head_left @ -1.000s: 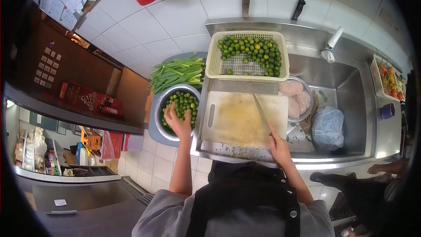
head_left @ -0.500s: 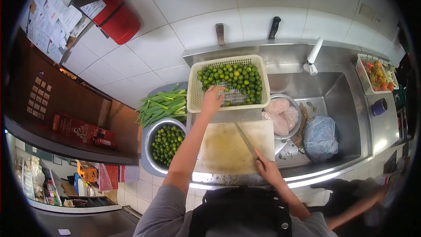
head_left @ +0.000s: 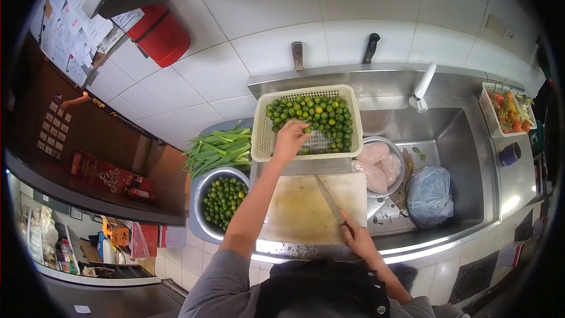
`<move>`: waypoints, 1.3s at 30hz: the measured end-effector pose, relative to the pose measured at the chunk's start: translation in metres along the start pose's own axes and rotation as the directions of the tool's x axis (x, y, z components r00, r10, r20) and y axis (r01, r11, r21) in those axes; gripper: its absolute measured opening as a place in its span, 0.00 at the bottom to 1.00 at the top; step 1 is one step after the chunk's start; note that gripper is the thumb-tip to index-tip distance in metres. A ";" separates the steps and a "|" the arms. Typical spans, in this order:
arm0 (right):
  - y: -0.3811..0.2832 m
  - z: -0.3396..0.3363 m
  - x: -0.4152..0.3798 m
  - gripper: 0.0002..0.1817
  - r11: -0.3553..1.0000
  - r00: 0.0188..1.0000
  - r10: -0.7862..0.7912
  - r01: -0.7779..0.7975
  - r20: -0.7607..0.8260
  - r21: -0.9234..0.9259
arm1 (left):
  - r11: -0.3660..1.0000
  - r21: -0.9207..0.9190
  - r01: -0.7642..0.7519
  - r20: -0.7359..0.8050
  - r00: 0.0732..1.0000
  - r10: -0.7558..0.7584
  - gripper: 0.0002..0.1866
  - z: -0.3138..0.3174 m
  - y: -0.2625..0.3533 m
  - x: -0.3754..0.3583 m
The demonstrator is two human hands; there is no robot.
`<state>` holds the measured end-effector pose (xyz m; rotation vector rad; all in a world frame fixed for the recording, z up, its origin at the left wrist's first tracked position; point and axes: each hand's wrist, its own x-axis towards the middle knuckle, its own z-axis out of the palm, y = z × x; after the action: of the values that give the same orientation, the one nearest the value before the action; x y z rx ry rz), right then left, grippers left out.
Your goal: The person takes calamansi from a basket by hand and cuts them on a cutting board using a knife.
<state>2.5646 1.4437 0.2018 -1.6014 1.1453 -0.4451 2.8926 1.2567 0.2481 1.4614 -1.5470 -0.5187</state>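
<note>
My left hand (head_left: 289, 139) is over the front part of a cream plastic basket (head_left: 256, 135), its thumb and fingers pinched on a small green calamansi (head_left: 306, 130). More calamansi (head_left: 318, 109) lie mostly along the back and right of that basket. My right hand (head_left: 359, 240) grips the dark handle of a knife (head_left: 328, 195). The blade rests over the right side of a stained white cutting board (head_left: 288, 209), pointing away from me. Nothing lies on the board besides the blade.
Left of the board are a metal bowl of calamansi (head_left: 203, 224) and green onions (head_left: 220, 150). The sink (head_left: 465, 171) on the right holds a bowl of raw chicken (head_left: 376, 165) and a tied plastic bag (head_left: 431, 194). A vegetable basket (head_left: 494, 119) stands far right.
My left hand has lifted slightly, with a calamansi now visible at its fingertips. The knife stays in my right hand. Another person at lower right has left the view.
</note>
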 end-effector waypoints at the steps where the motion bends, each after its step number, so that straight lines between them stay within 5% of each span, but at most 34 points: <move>1: 0.002 0.001 0.001 0.30 0.999 0.998 -0.048 0.048 -0.027 -0.025 | 0.999 -0.006 0.038 -0.006 0.999 -0.038 0.15 -0.006 0.009 -0.018; 4: 0.012 0.004 0.003 0.32 0.992 0.992 -0.118 0.116 -0.046 -0.052 | 0.987 -0.128 0.101 -0.056 0.992 -0.109 0.14 -0.024 0.036 -0.079; 9: 0.008 0.002 0.003 0.33 0.999 0.999 -0.032 0.033 0.019 -0.022 | 0.985 -0.107 0.138 -0.072 0.987 -0.146 0.14 -0.024 0.033 -0.162; 15: 0.017 0.007 0.003 0.33 0.982 0.982 -0.179 0.175 -0.058 -0.067 | 0.958 -0.062 0.279 -0.018 0.960 -0.281 0.13 -0.009 0.021 -0.227; 20: 0.012 0.004 0.001 0.32 0.990 0.996 -0.094 0.093 -0.001 -0.102 | 0.944 -0.033 0.328 -0.019 0.944 -0.328 0.13 -0.003 0.018 -0.240; 22: 0.010 0.004 -0.001 0.33 0.989 0.994 -0.108 0.105 -0.017 -0.100 | 0.966 0.201 0.164 -0.036 0.986 -0.160 0.12 -0.003 0.015 -0.239; 26: 0.010 0.003 -0.001 0.33 0.988 0.996 -0.087 0.085 -0.010 -0.127 | 0.945 0.193 0.264 -0.065 0.964 -0.256 0.12 0.002 0.024 -0.229; 29: 0.015 0.006 -0.001 0.33 0.986 0.990 -0.137 0.132 -0.036 -0.105 | 0.950 -0.025 0.312 -0.091 0.945 -0.313 0.11 0.009 0.031 -0.222; 34: 0.016 0.006 0.000 0.33 0.979 0.982 -0.183 0.177 -0.054 -0.101 | 0.992 0.078 0.100 -0.066 0.993 -0.095 0.15 0.012 0.030 -0.222; 39: 0.022 0.015 -0.001 0.32 0.967 0.972 -0.226 0.215 -0.068 -0.136 | 0.990 0.028 0.140 -0.048 0.989 -0.139 0.13 0.015 0.027 -0.227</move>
<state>2.5653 1.4535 0.1768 -1.8473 1.0789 -0.5988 2.8374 1.4705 0.1884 1.6024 -1.4296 -0.5416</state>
